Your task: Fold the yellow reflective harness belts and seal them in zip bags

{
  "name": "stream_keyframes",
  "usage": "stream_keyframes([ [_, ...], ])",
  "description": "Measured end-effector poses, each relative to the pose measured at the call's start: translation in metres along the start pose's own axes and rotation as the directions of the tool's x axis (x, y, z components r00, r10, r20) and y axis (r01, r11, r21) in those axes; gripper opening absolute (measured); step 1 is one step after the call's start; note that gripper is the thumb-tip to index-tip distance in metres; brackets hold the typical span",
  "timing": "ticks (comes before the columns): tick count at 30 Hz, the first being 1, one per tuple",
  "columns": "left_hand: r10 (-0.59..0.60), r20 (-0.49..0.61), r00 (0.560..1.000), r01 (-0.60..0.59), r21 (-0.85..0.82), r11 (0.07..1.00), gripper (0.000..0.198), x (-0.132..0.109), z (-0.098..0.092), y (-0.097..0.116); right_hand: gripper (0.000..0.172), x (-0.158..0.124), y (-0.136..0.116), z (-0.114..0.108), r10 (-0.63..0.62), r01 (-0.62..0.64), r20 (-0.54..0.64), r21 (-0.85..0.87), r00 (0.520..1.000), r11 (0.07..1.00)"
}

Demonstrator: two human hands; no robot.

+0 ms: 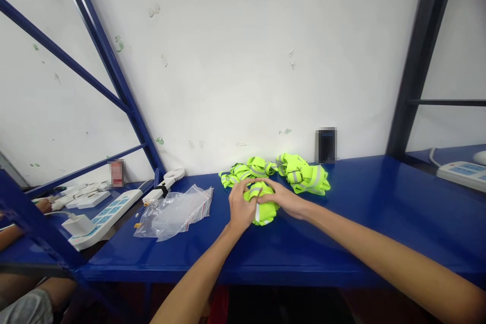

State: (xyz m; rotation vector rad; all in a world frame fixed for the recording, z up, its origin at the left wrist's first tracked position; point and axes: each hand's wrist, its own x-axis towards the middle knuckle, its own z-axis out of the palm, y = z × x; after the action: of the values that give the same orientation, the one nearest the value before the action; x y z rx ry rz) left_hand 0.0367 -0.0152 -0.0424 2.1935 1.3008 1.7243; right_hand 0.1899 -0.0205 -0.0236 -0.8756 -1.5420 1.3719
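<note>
A bundled neon-yellow reflective strap [267,212] with silver-grey stripes rests at the middle of the blue table. My left hand [242,205] grips its left side, with the thumb on top. Across its upper right side, my right hand [279,196] is closed on the same bundle, fingers curled over the top. Part of the bundle is hidden under both hands. Just behind them lie more neon reflective straps, a loose pile [246,168] at the left and a bulkier heap [306,174] at the right.
Clear plastic zip bags [176,212] lie left of my hands, beside a white handheld fan [167,182]. A long power strip [110,217] runs along the left edge. A dark blurred object [327,146] stands against the wall. At far left is another person's hand [43,206].
</note>
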Motion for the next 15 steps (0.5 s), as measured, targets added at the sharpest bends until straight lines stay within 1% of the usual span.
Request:
stream_keyframes([
  [1,-0.025,-0.024,0.999,0.024,-0.028,0.999,0.023,0.002,0.003,0.001,0.057,0.003,0.002,0.005,-0.039,0.038,-0.082,-0.017,0.996,0.999],
  [2,-0.061,-0.042,0.997,0.058,-0.068,0.996,0.022,0.004,0.007,0.002,0.048,0.005,0.006,0.009,-0.092,0.081,-0.188,-0.067,0.978,0.995],
  [3,-0.103,-0.055,0.993,0.096,-0.121,0.988,0.022,0.006,0.01,0.003,0.041,0.006,0.01,0.013,-0.155,0.113,-0.314,-0.148,0.937,0.983],
  [4,-0.146,-0.064,0.987,0.132,-0.183,0.974,0.022,0.007,0.013,0.004,0.037,0.007,0.015,0.017,-0.224,0.133,-0.419,-0.237,0.88,0.962],
  [5,-0.186,-0.067,0.98,0.164,-0.249,0.955,0.023,0.009,0.015,0.004,0.036,0.009,0.019,0.019,-0.288,0.142,-0.477,-0.318,0.831,0.937],
  [6,-0.223,-0.067,0.973,0.192,-0.313,0.93,0.024,0.01,0.017,0.004,0.036,0.01,0.022,0.02,-0.347,0.153,-0.5,-0.388,0.794,0.909],
  [7,-0.259,-0.054,0.964,0.221,-0.374,0.901,0.026,0.012,0.018,0.002,0.035,0.01,0.024,0.02,-0.399,0.169,-0.492,-0.447,0.774,0.878],
  [8,-0.299,-0.019,0.954,0.261,-0.435,0.862,0.028,0.013,0.019,0.0,0.034,0.011,0.025,0.019,-0.445,0.191,-0.462,-0.498,0.767,0.846],
  [9,-0.339,0.044,0.94,0.315,-0.495,0.81,0.029,0.015,0.018,-0.003,0.032,0.012,0.025,0.017,-0.489,0.217,-0.423,-0.544,0.763,0.81],
  [10,-0.375,0.13,0.918,0.381,-0.551,0.743,0.031,0.016,0.018,-0.007,0.031,0.012,0.024,0.015,-0.528,0.245,-0.382,-0.584,0.758,0.774],
  [11,-0.402,0.234,0.885,0.457,-0.596,0.66,0.032,0.018,0.017,-0.011,0.029,0.012,0.023,0.014,-0.561,0.271,-0.338,-0.619,0.756,0.738],
  [13,-0.428,0.436,0.792,0.608,-0.63,0.483,0.033,0.019,0.014,-0.018,0.027,0.011,0.021,0.012,-0.61,0.32,-0.254,-0.669,0.75,0.671],
  [15,-0.433,0.563,0.704,0.707,-0.615,0.35,0.032,0.017,0.01,-0.022,0.024,0.008,0.02,0.012,-0.657,0.364,-0.189,-0.706,0.729,0.607],
])
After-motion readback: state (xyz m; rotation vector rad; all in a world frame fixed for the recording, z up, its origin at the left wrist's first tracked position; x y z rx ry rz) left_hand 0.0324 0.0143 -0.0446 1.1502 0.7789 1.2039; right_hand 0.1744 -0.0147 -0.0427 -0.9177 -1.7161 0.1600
